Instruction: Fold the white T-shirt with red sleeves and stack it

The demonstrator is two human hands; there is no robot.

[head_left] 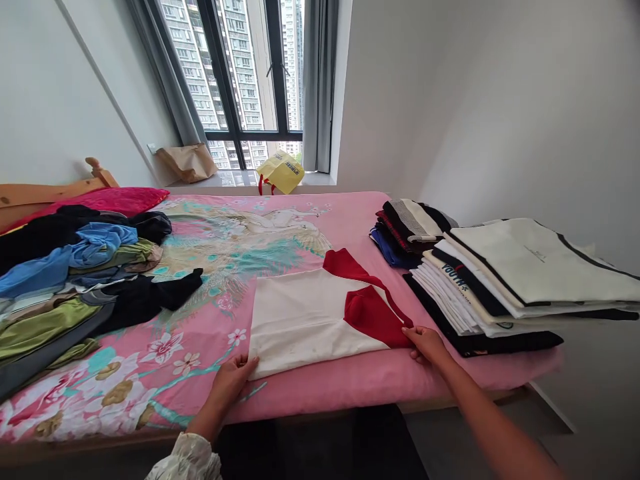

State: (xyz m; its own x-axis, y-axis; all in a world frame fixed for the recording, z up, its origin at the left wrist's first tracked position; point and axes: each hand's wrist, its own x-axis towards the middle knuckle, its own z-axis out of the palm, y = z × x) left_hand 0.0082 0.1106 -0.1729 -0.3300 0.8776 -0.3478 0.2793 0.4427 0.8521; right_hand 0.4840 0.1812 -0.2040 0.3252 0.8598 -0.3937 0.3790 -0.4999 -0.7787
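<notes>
A white shirt with red sleeves (300,313) lies flat on the bed near its front edge, its sleeves folded inward at the right end. My left hand (234,375) pinches the shirt's near left corner. At the other end, my right hand (425,343) is closed on the red fabric by the near right corner. Both hands rest low against the bed, and the cloth between them is spread out with slight wrinkles.
Loose clothes (75,287) are heaped on the bed's left side. Folded clothes (470,293) stand stacked at the right, beside a smaller folded pile (407,230). A pink flowered sheet (200,380) covers the bed. Paper bag (187,162) and yellow bag (284,172) sit by the window.
</notes>
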